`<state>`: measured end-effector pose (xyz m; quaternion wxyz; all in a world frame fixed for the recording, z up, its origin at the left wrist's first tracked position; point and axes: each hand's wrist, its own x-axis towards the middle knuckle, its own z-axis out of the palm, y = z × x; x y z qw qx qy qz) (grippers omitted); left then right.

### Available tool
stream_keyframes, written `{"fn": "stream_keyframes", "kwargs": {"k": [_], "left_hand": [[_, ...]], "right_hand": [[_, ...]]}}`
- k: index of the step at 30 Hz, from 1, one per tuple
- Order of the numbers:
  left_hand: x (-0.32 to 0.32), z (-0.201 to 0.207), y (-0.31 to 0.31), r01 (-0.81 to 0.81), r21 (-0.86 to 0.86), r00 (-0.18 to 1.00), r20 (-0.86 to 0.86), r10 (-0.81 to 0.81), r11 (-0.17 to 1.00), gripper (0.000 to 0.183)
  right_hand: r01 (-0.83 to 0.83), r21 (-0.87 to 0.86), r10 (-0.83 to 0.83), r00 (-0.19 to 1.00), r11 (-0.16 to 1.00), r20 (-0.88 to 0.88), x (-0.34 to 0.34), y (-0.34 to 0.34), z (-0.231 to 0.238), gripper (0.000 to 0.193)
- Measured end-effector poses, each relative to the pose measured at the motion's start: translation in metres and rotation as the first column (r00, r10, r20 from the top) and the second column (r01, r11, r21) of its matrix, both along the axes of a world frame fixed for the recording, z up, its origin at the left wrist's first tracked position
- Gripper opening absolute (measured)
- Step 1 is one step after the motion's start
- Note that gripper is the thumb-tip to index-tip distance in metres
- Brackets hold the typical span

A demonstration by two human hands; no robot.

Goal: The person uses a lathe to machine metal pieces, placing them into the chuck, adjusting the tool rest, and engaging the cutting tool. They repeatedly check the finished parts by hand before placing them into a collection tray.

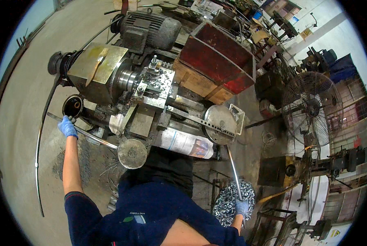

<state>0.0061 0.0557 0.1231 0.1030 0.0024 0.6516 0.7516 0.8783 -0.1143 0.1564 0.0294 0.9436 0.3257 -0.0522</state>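
My right hand [241, 207], in a blue glove, is wrapped round a shiny metal lever [234, 168]. That lever runs up to a round metal disc [221, 123] on the machine. Below and beside this hand lies a round heap of small shiny metal parts [224, 201]. My left hand [68, 127], also in a blue glove, is closed at the lower rim of a round can [72, 106] with dark contents and a ring-like piece inside. Dark bits show at its fingertips; what they hold is unclear. A second metal bar [97, 138] passes by this hand toward a smaller round disc [132, 153].
Ahead stands the machine with a chip-strewn metal block [157, 84], a brush [94, 70] on its housing and a motor [150, 30]. A red metal bin [216, 57] rests on a wooden crate [200, 82]. A large fan [312, 108] stands at the right.
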Motion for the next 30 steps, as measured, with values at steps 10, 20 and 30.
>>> {"fn": "stream_keyframes", "kwargs": {"k": [10,20,30], "left_hand": [[-0.001,-0.002,0.000,0.004,-0.004,1.000,0.031,-0.004,1.000,0.018],[0.004,0.005,0.000,-0.006,-0.024,1.000,0.023,0.006,1.000,0.015],[0.002,0.000,-0.003,0.009,-0.068,1.000,-0.018,-0.011,0.998,0.014]], "right_hand": [[0.043,-0.054,-0.043,0.999,0.998,-0.003,-0.013,0.006,0.013,0.056],[-0.058,-0.034,0.060,0.997,0.998,0.056,-0.054,0.035,0.030,0.062],[-0.207,-0.147,0.233,0.954,0.967,0.190,-0.021,0.153,0.035,0.050]]}}
